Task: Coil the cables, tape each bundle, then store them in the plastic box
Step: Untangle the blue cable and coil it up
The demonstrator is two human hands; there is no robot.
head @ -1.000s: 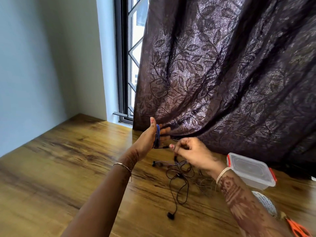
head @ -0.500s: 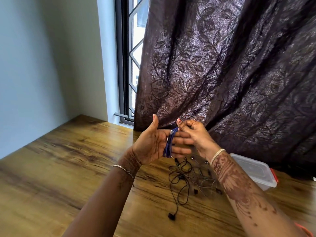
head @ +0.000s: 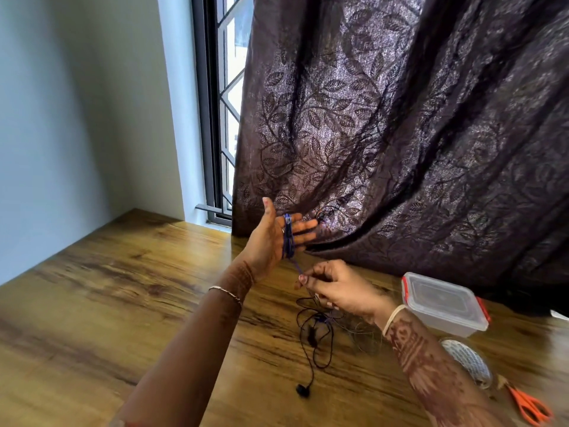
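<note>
My left hand (head: 274,238) is raised above the wooden table (head: 123,303) with fingers straight, and a blue cable (head: 288,238) is wound in loops around those fingers. A strand of it runs down to my right hand (head: 335,288), which pinches it just below. Under my right hand a tangle of black earphone cable (head: 314,334) lies on the table, one earbud (head: 301,390) trailing toward me. A clear plastic box (head: 443,303) with red clips and its lid on stands to the right.
A roll of tape (head: 469,362) and orange-handled scissors (head: 528,406) lie near the right front. A dark leaf-patterned curtain (head: 400,134) hangs down to the table behind the hands. A window with a grille (head: 228,103) and a pale wall (head: 77,118) stand at left.
My right hand has dropped from beside my left fingers to below them, drawing the blue strand downward. The tape and scissors have come back into view.
</note>
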